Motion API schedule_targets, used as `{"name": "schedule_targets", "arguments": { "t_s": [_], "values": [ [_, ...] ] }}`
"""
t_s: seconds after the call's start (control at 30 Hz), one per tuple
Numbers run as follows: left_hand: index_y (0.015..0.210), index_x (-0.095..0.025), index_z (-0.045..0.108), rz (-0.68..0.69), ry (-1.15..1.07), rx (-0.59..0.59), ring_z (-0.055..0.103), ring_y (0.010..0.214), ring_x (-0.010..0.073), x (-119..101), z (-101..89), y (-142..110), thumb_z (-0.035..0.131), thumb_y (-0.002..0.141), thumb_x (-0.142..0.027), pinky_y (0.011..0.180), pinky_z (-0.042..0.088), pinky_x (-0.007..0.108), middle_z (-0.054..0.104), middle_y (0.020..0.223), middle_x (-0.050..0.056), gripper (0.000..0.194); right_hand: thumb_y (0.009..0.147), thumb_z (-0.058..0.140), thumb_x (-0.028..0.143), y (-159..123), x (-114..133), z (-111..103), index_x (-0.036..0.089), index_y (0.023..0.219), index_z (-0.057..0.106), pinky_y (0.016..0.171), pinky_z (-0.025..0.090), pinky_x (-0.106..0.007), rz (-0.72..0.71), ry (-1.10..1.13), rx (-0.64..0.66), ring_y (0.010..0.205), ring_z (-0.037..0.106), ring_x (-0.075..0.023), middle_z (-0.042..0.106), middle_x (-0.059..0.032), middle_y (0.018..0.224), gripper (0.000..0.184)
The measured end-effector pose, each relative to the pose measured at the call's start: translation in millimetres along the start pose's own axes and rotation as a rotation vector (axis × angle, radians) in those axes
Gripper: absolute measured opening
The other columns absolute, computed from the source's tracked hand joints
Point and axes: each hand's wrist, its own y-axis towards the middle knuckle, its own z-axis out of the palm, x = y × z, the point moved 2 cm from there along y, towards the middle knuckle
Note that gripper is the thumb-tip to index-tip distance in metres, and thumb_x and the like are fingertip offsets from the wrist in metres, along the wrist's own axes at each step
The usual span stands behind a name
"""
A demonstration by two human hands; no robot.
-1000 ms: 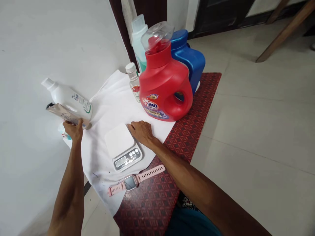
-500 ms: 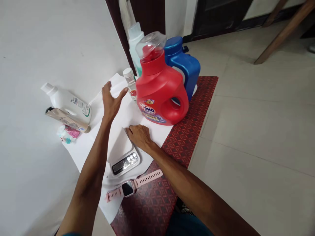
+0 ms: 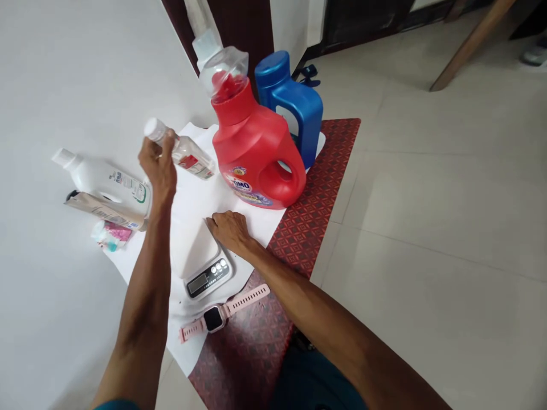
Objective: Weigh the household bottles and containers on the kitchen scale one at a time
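My left hand (image 3: 160, 162) is closed round the neck of a clear bottle (image 3: 194, 158) with a white cap and a red label. The bottle leans, its cap toward the wall. My right hand (image 3: 229, 229) has its fingers curled at the far right corner of a white kitchen scale (image 3: 209, 278), gripping that edge. Nothing stands on the scale's platform, and I cannot read its display. Just beyond the hands stands a large red detergent jug (image 3: 260, 151) with a clear cap. A pink-strapped smartwatch (image 3: 213, 319) lies in front of the scale.
Behind the red jug are a blue jug (image 3: 294, 102) and a pale bottle (image 3: 206, 48). Against the wall on the left lean a white bottle (image 3: 102, 176), a beige tube (image 3: 106, 210) and a small pink-and-white packet (image 3: 111, 234). White paper covers part of the red patterned tabletop (image 3: 316, 210).
My left hand has closed on the clear bottle and pulled it left, tilting it away from the red jug. My right hand keeps its place at the scale. The view has shifted slightly.
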Motion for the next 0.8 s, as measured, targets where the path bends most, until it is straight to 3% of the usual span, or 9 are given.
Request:
{"name": "schedule_targets", "arguments": {
  "t_s": [0.1, 0.17, 0.33, 0.5, 0.63, 0.8],
  "values": [
    [0.091, -0.015, 0.068, 0.076, 0.041, -0.086, 0.060, 0.075, 0.0122, -38, -51.2, -17, 0.077, 0.086, -0.073, 0.074, 0.051, 0.030, 0.066, 0.080, 0.000, 0.059, 0.114, 0.033, 0.043, -1, 0, 1, 0.020, 0.123, 0.079, 0.094, 0.052, -0.035, -0.003, -0.001, -0.007, 0.116, 0.077, -0.0284, 0.081, -0.0165, 0.121, 0.052],
    [0.089, -0.015, 0.069, 0.077, 0.062, -0.072, 0.058, 0.073, 0.0116, -65, -77.6, -41, 0.078, 0.089, -0.068, 0.072, 0.051, 0.029, 0.064, 0.077, -0.001, 0.053, 0.114, 0.031, 0.044, -3, 0, 2, 0.019, 0.122, 0.079, 0.094, 0.051, -0.036, -0.007, -0.005, -0.013, 0.115, 0.077, -0.0291, 0.081, -0.0174, 0.120, 0.054],
    [0.098, -0.019, 0.077, 0.000, 0.138, -0.010, 0.069, 0.084, 0.0168, -109, -115.8, -113, 0.078, 0.094, -0.052, 0.076, 0.057, 0.032, 0.075, 0.089, 0.002, 0.033, 0.115, 0.031, 0.045, -4, 0, 6, 0.019, 0.120, 0.079, 0.093, 0.050, -0.036, -0.009, -0.036, -0.021, 0.119, 0.074, -0.0300, 0.081, -0.0170, 0.122, 0.055],
    [0.104, -0.023, 0.078, -0.123, 0.238, 0.065, 0.076, 0.094, 0.0235, -114, -127.2, -150, 0.076, 0.093, -0.059, 0.087, 0.064, 0.041, 0.079, 0.099, 0.004, 0.037, 0.114, 0.030, 0.044, -2, 0, 8, 0.020, 0.123, 0.080, 0.092, 0.049, -0.036, 0.009, -0.075, -0.027, 0.118, 0.074, -0.0294, 0.080, -0.0168, 0.126, 0.055],
    [0.107, -0.022, 0.077, -0.151, 0.233, 0.083, 0.076, 0.094, 0.0252, -111, -123.7, -159, 0.077, 0.092, -0.059, 0.089, 0.064, 0.045, 0.079, 0.099, 0.005, 0.040, 0.114, 0.032, 0.042, -2, 0, 8, 0.019, 0.120, 0.081, 0.089, 0.048, -0.035, 0.015, -0.090, -0.040, 0.116, 0.074, -0.0293, 0.081, -0.0164, 0.123, 0.054],
    [0.103, -0.023, 0.077, -0.143, 0.184, 0.055, 0.074, 0.094, 0.0224, -109, -122.9, -162, 0.079, 0.092, -0.057, 0.087, 0.063, 0.041, 0.078, 0.097, 0.003, 0.036, 0.114, 0.032, 0.043, -2, 0, 7, 0.020, 0.121, 0.081, 0.089, 0.048, -0.035, 0.016, -0.095, -0.035, 0.116, 0.074, -0.0289, 0.081, -0.0165, 0.124, 0.055]
  ]
}}
